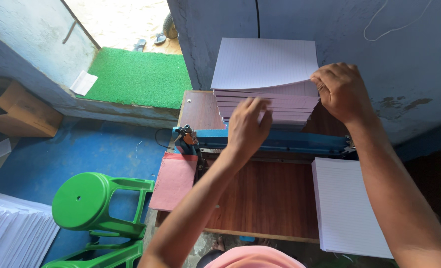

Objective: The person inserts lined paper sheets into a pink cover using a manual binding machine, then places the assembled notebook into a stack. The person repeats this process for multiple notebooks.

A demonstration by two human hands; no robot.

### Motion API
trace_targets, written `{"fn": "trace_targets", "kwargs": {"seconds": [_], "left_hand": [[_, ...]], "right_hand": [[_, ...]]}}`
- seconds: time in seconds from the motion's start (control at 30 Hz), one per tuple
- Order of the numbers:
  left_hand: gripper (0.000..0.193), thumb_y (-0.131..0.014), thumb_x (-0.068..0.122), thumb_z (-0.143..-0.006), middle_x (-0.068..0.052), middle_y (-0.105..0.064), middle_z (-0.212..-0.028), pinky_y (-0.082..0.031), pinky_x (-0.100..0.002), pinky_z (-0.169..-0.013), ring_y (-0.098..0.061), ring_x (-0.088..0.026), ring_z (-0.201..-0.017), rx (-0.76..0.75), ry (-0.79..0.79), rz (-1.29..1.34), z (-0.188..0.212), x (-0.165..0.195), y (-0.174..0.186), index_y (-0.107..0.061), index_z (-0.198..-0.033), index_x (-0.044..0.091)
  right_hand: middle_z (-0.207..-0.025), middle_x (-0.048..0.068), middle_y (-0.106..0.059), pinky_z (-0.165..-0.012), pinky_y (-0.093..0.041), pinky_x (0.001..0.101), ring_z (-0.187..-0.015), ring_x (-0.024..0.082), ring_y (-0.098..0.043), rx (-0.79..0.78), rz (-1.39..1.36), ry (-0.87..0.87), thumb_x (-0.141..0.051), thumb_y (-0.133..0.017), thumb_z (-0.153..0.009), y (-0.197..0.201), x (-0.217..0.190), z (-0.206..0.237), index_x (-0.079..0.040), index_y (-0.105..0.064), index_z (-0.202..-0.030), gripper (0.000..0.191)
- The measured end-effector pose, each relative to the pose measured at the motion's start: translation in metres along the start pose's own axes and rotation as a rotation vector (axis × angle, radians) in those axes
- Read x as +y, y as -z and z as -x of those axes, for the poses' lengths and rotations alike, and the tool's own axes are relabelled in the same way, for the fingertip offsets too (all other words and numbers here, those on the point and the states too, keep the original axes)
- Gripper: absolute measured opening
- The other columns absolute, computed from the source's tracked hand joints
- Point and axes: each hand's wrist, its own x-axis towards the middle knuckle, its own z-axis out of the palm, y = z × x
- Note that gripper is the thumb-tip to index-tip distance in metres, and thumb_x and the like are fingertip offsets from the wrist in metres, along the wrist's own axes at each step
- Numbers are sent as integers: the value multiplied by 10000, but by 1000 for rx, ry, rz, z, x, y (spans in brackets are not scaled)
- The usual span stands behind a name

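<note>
A tall stack of lined white paper [265,62] stands at the back of a wooden table [265,198], behind a blue machine bar [300,141]. My right hand [340,91] grips the stack's right front corner, lifting the upper sheets. My left hand [248,126] rests with fingers spread against the stack's front edge, above the blue bar. A second, flat pile of lined sheets [347,206] lies on the table's right side, below my right forearm.
A red card sheet [173,181] hangs off the table's left edge. A green plastic stool [94,203] stands on the blue floor at left, with more white paper [12,233] beside it. A green mat [138,77] and a cardboard box [24,114] lie beyond.
</note>
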Motion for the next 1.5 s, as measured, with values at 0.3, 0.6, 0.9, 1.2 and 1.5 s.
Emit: {"fn": "trace_targets", "kwargs": {"seconds": [0.3, 0.6, 0.9, 1.2, 1.5], "left_hand": [[298, -721, 142, -860, -99, -674, -1129, -476, -470, -960, -632, -276, -1097, 197, -382, -469, -50, -11, -14, -697, -1155, 105], [108, -706, 86, -921, -29, -710, -1003, -526, -413, -852, -671, -201, -955, 133, -340, -537, -62, -34, -34, -765, -1004, 123], [128, -696, 76, -923, 1, -706, -1007, -515, -406, -881, -669, -192, -970, 173, -390, -511, -61, -34, -24, -761, -1012, 142], [142, -714, 110, -943, 25, -700, -1055, -496, -401, -946, -654, -175, -1030, 217, -465, -472, -39, -39, 0, -756, -1073, 150], [92, -704, 170, -955, -46, -684, -1140, -431, -469, -1023, -622, -232, -1131, 289, -487, -543, -48, -65, 5, -740, -1030, 130]], "right_hand": [[-1061, 36, -738, -1062, -465, 423, -1031, 212, -680, 61, 84, 59, -188, -653, -1137, 6, -15, -3, -85, -720, -1063, 143], [-1327, 140, -659, -1133, -433, 470, -1288, 310, -598, 34, -18, -74, -356, -724, -1067, -13, -3, 22, -49, -616, -1337, 422], [-1486, 243, -517, -1197, -327, 551, -1434, 400, -459, -11, -32, -193, -587, -752, -929, -27, 8, 42, -11, -401, -1555, 919], [-1444, 192, -571, -1188, -379, 520, -1389, 350, -503, 13, -108, -166, -453, -768, -985, -17, -3, 32, -85, -593, -1442, 613], [-1260, 90, -741, -1094, -502, 440, -1236, 284, -668, 49, -109, -48, 101, -616, -934, -3, -23, -3, -83, -743, -1226, 368]]}}
